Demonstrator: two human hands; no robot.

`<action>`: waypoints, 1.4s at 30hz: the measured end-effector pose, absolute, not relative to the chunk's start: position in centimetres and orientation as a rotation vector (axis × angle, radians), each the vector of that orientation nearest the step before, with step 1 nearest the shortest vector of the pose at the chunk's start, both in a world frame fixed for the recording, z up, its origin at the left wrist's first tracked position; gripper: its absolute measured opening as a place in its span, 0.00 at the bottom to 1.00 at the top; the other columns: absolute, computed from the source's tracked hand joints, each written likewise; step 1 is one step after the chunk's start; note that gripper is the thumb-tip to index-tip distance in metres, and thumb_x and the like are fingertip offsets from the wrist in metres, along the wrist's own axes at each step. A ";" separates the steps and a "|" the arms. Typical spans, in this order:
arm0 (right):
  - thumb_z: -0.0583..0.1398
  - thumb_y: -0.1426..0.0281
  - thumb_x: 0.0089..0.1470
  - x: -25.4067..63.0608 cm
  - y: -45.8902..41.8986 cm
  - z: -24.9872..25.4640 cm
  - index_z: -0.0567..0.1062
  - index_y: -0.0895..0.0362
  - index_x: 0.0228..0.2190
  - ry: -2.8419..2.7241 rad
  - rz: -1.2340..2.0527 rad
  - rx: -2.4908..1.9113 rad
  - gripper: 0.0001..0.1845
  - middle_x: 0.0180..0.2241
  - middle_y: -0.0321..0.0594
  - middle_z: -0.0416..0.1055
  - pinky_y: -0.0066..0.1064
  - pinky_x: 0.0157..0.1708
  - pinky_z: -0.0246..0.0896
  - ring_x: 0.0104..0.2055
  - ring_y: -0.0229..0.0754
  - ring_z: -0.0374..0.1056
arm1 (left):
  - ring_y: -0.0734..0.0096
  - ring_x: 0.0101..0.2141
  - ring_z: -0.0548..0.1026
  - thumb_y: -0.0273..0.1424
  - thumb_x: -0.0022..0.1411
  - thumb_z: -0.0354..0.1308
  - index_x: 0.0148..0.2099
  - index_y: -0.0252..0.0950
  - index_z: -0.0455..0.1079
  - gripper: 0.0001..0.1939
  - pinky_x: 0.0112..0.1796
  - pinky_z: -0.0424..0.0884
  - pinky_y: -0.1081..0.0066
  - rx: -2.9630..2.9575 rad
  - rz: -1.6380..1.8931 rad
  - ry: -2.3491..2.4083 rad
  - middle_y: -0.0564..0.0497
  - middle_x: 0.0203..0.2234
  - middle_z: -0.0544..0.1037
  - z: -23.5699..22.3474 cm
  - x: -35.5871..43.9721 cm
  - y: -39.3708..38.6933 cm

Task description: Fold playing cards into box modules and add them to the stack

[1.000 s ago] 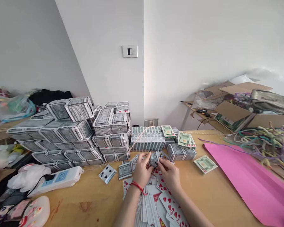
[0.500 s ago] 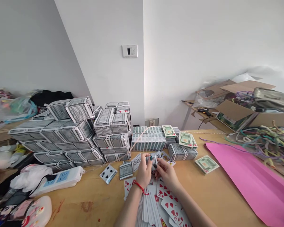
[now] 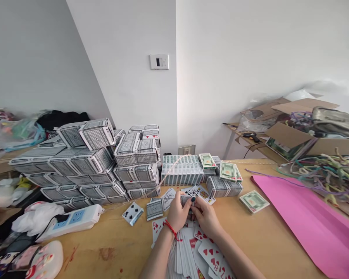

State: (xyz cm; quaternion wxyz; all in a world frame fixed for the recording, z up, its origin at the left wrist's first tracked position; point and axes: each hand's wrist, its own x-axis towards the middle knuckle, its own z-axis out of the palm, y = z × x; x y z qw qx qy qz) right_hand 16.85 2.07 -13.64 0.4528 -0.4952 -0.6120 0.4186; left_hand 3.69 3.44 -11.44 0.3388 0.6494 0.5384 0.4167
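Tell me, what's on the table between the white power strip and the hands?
In the head view, between the power strip and the left hand: a spade card and a small face-down deck.

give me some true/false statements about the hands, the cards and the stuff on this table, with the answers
1. Both hands, left hand and right hand, are closed on one small stack of cards. True.
2. The left wrist wears a red string bracelet. True.
3. The loose cards spread under the forearms all lie face down. False: several show red hearts, face up.
4. The pink sheet lies left of the hands. False: it lies to their right.
5. A white power strip lies on the wooden table left of the hands. True.
6. The big pile of card packs is on the floor. False: it is stacked on the table.
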 end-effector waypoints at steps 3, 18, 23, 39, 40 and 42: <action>0.53 0.70 0.50 16.7 2.1 -13.4 0.56 0.53 0.21 -1.486 1.083 -1.197 0.09 0.16 0.29 0.58 0.28 0.21 0.54 0.19 0.38 0.60 | 0.68 0.26 0.71 0.42 0.57 0.49 0.31 0.37 0.62 0.13 0.29 0.66 0.71 1.689 1.093 1.379 0.53 0.22 0.71 -11.3 3.8 3.5; 0.55 0.63 0.49 16.0 1.8 -13.3 0.55 0.53 0.22 -1.444 1.187 -1.153 0.13 0.17 0.28 0.55 0.27 0.20 0.51 0.19 0.35 0.54 | 0.66 0.18 0.67 0.36 0.61 0.44 0.20 0.40 0.57 0.17 0.21 0.53 0.71 1.793 1.122 1.705 0.52 0.13 0.66 -12.2 3.6 4.2; 0.55 0.66 0.49 16.0 1.8 -13.2 0.54 0.52 0.22 -1.528 1.232 -1.203 0.12 0.15 0.27 0.55 0.25 0.18 0.46 0.17 0.34 0.51 | 0.64 0.17 0.66 0.36 0.60 0.46 0.20 0.41 0.57 0.16 0.21 0.48 0.71 1.849 1.087 1.782 0.51 0.12 0.64 -12.4 3.4 4.1; 0.51 0.52 0.51 16.8 2.8 -12.7 0.62 0.55 0.27 -1.290 1.234 -1.135 0.18 0.14 0.26 0.54 0.25 0.15 0.43 0.14 0.32 0.47 | 0.74 0.14 0.65 0.41 0.63 0.41 0.21 0.40 0.55 0.19 0.20 0.57 0.75 1.804 1.136 1.534 0.57 0.10 0.64 -11.2 3.8 3.6; 0.52 0.52 0.51 16.8 2.8 -12.6 0.63 0.55 0.27 -1.287 1.227 -1.133 0.18 0.14 0.26 0.53 0.25 0.15 0.44 0.14 0.32 0.47 | 0.74 0.14 0.64 0.41 0.63 0.41 0.21 0.40 0.54 0.19 0.19 0.56 0.74 1.801 1.140 1.534 0.57 0.09 0.63 -11.2 3.8 3.5; 0.52 0.54 0.51 16.6 2.6 -12.5 0.62 0.55 0.26 -1.291 1.209 -1.129 0.17 0.14 0.27 0.53 0.25 0.16 0.45 0.15 0.33 0.48 | 0.73 0.14 0.62 0.41 0.62 0.41 0.20 0.41 0.52 0.19 0.19 0.55 0.74 1.795 1.161 1.566 0.57 0.09 0.61 -11.2 3.9 3.6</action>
